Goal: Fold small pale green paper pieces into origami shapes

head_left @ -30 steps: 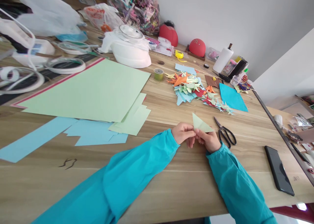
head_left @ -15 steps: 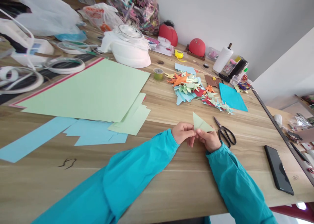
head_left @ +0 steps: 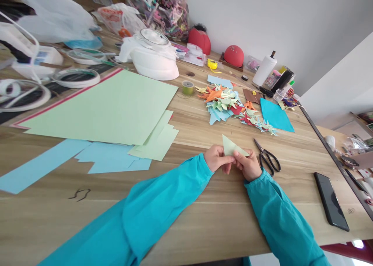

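Between my two hands is a small pale green piece of paper [head_left: 230, 145], folded into a triangle with one point up. My left hand [head_left: 216, 158] pinches its left lower corner. My right hand [head_left: 247, 164] grips its lower right side, thumb laid across the front. Some fingertips are hidden behind the paper. Just right of my right hand lie black-handled scissors [head_left: 267, 157] on the wooden table. Beyond the hands, folded paper cranes [head_left: 221, 103] in orange, green, blue and red lie in a heap.
Large green paper sheets [head_left: 116, 106] lie at left over blue paper pieces [head_left: 110, 157]. A phone [head_left: 331, 201] rests at right. A spool of thread [head_left: 187, 88], a turquoise cloth [head_left: 276, 115] and a white cap-like form [head_left: 155, 60] stand or lie farther back.
The folded green paper has shifted slightly left between my fingers, and more of it now sits by my left hand. My arms have barely moved.
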Demonstrator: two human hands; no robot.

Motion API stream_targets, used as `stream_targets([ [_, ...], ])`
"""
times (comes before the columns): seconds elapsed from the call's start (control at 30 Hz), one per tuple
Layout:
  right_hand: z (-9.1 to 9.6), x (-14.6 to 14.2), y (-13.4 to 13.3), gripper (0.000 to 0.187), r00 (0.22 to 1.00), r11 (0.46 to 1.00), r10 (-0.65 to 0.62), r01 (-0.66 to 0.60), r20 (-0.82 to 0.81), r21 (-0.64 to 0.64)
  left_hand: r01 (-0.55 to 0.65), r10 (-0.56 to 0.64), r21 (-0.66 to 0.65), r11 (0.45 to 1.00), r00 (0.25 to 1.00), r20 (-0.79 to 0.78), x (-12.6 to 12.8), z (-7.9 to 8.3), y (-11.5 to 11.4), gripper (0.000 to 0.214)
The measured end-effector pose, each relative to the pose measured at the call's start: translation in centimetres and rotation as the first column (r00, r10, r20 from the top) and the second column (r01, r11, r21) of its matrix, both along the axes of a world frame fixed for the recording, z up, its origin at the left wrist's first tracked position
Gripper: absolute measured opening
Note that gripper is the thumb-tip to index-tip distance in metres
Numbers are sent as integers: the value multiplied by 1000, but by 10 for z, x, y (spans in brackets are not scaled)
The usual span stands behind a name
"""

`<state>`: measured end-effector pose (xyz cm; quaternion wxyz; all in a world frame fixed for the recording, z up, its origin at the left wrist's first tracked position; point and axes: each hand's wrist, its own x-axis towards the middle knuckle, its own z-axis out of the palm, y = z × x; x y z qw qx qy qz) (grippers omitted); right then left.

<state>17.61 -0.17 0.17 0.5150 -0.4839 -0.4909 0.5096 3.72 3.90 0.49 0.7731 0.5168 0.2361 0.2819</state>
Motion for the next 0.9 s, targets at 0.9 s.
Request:
stream_targets([
  [0.9, -1, 1, 2, 49, 999, 998, -35, 34, -26, -47, -113, 112, -42, 993, 993, -30, -2, 8, -1, 23],
])
